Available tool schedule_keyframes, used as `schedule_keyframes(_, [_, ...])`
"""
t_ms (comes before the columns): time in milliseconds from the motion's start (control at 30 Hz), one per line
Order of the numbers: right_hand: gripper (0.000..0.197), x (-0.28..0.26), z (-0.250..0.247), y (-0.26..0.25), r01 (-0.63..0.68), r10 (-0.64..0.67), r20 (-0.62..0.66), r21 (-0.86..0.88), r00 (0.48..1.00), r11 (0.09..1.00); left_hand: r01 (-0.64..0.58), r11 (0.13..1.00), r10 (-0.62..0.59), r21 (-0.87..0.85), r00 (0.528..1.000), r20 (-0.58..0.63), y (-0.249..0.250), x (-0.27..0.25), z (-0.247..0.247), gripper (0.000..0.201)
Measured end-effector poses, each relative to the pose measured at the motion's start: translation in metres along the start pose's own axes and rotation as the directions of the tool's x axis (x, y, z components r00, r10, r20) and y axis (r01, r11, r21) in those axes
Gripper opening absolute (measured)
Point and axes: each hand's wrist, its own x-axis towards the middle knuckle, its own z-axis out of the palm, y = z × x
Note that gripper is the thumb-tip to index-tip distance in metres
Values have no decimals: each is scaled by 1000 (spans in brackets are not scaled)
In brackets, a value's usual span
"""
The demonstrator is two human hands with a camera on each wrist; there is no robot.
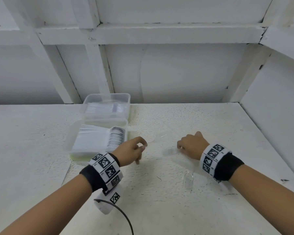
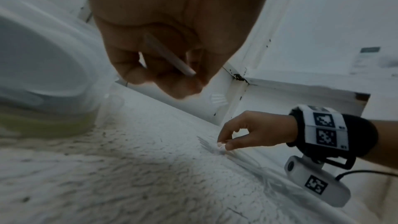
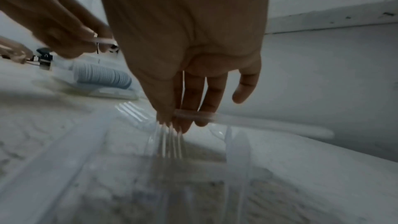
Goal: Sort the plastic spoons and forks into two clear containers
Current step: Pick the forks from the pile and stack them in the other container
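My left hand (image 1: pixel 143 147) hovers just right of the near clear container (image 1: pixel 71 143) and pinches the handle of a clear plastic utensil (image 2: pixel 170 57); its faint far end looks like a spoon bowl. That container holds a row of stacked spoons (image 1: pixel 116 139). The far clear container (image 1: pixel 107 97) behind it holds clear cutlery I cannot tell apart. My right hand (image 1: pixel 179 147) is down on the white table (image 1: pixel 159 209), thumb and forefinger pinching a clear fork (image 2: pixel 206 142) that lies flat, tines (image 3: pixel 170 142) toward the camera.
More clear cutlery lies loose around my right hand: a second fork (image 3: pixel 133 111), a long flat piece (image 3: pixel 237 151) and a clear piece near my right wrist (image 1: pixel 188 180). White walls and beams close the table at the back and right.
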Motion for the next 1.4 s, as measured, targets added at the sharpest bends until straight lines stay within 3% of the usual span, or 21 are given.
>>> schedule_keyframes(67, [23, -3, -7, 4, -26, 34, -84, 96, 996, 995, -2, 997, 5, -72, 999, 35, 2, -4, 2, 15])
schedule_keyframes(133, [19, -8, -14, 12, -55, 103, -158, 284, 982, 957, -32, 999, 34, -38, 997, 69, 6, -4, 6, 19])
schedule_keyframes(233, [19, -18, -19, 27, -82, 262, -201, 625, 944, 776, -109, 991, 102, 77, 991, 91, 21, 5, 17, 9])
schedule_keyframes(300, [22, -24, -17, 37, -100, 369, -212, 738, 905, 668, -163, 975, 146, 149, 982, 121, 35, 14, 29, 11])
schedule_keyframes(400, [23, -31, -9, 48, -166, 438, -169, 761, 883, 627, -237, 927, 188, 291, 964, 187, 58, 36, 55, 34])
schedule_keyframes(567, [26, -45, 11, 55, -236, 445, -84, 752, 892, 615, -361, 805, 213, 470, 916, 339, 79, 61, 91, 43])
schedule_keyframes(867, [22, -54, 11, 63, -248, 442, -46, 773, 896, 583, -424, 828, 264, 368, 873, 410, 73, 53, 72, 9])
schedule_keyframes(967, [27, -49, 8, 63, -233, 420, -66, 751, 905, 618, -365, 871, 247, 328, 903, 351, 58, 40, 44, 11])
schedule_keyframes(1133, [9, -39, 10, 44, -158, 228, -29, 632, 973, 758, -135, 985, 113, 110, 976, 187, 24, 19, 5, 15])
schedule_keyframes(1267, [29, -29, 14, 20, -82, 63, 57, 444, 996, 892, -46, 998, 41, 38, 991, 125, 12, 11, -4, 15])
schedule_keyframes(1400, [30, -31, 9, 10, -5, -19, 55, 396, 998, 918, -1, 1000, -2, 27, 995, 100, 7, 8, 0, 18])
